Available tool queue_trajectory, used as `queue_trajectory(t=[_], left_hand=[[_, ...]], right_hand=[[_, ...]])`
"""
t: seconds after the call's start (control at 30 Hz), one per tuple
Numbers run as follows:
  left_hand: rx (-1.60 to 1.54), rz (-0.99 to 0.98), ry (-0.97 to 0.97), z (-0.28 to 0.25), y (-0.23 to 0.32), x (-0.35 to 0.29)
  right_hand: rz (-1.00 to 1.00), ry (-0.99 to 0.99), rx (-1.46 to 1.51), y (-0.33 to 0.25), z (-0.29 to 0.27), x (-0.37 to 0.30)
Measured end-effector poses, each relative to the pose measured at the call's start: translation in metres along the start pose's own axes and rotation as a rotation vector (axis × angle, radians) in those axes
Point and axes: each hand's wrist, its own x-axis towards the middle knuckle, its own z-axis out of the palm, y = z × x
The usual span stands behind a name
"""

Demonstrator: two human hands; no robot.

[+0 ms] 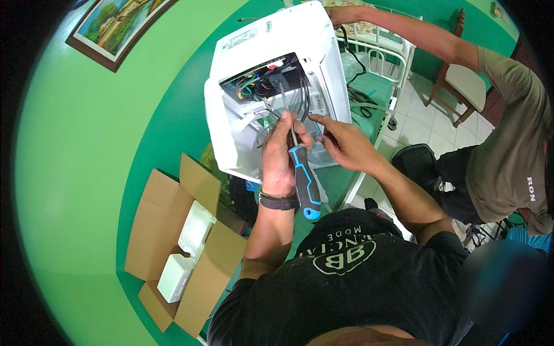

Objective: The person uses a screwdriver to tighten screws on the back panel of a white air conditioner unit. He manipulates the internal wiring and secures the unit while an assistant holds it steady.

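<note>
A white appliance [272,36] with an opened compartment stands tilted before me. Inside the compartment show coloured wires [249,86], a dark block [278,81] and black cables [304,97]. My left hand [281,144], with a dark band on its wrist, is closed on the shaft of a screwdriver [306,183]. Its black and blue handle hangs below my fingers, and the shaft runs up toward the dark block; whether the tip touches is unclear. Beside it, my right hand [349,144] has its index finger stretched toward the black cables and holds nothing that I can see.
A co-worker's hand [344,14] is at the appliance's far right edge. Behind stands a white metal bed frame [378,55] with cables [362,98] on its green surface. A cardboard box [151,230] with white foam [176,277] lies open at left. A chair [464,86] stands at far right.
</note>
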Motion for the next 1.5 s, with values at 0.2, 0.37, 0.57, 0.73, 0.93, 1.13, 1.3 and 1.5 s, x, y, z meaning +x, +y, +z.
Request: queue_trajectory(t=[0.2, 0.37, 0.57, 0.73, 0.93, 1.13, 1.3, 1.5], left_hand=[[-0.09, -0.029, -0.031, 0.008, 0.012, -0.001], [-0.126, -0.049, -0.117, 0.003, 0.013, -0.003], [0.045, 0.003, -0.046, -0.007, -0.008, -0.029], [0.064, 0.023, 0.06, -0.018, -0.035, -0.057], [0.117, 0.079, 0.003, -0.047, -0.063, -0.055], [0.224, 0.13, 0.139, -0.053, -0.079, -0.032], [0.2, 0.156, 0.17, -0.043, -0.074, -0.012], [0.167, 0.201, 0.153, -0.031, -0.065, 0.005]], right_hand=[[-0.083, -0.074, -0.264, -0.021, -0.004, 0.038], [-0.024, -0.222, -0.376, -0.013, -0.001, 0.061], [0.089, -0.227, -0.475, -0.024, -0.001, 0.056], [0.003, -0.188, -0.565, -0.02, 0.001, 0.055], [-0.093, -0.088, -0.66, -0.011, 0.007, 0.051], [-0.102, -0.142, -0.727, -0.014, 0.007, 0.056], [-0.071, -0.145, -0.714, -0.024, 0.002, 0.058], [-0.086, -0.148, -0.717, -0.032, -0.005, 0.061]])
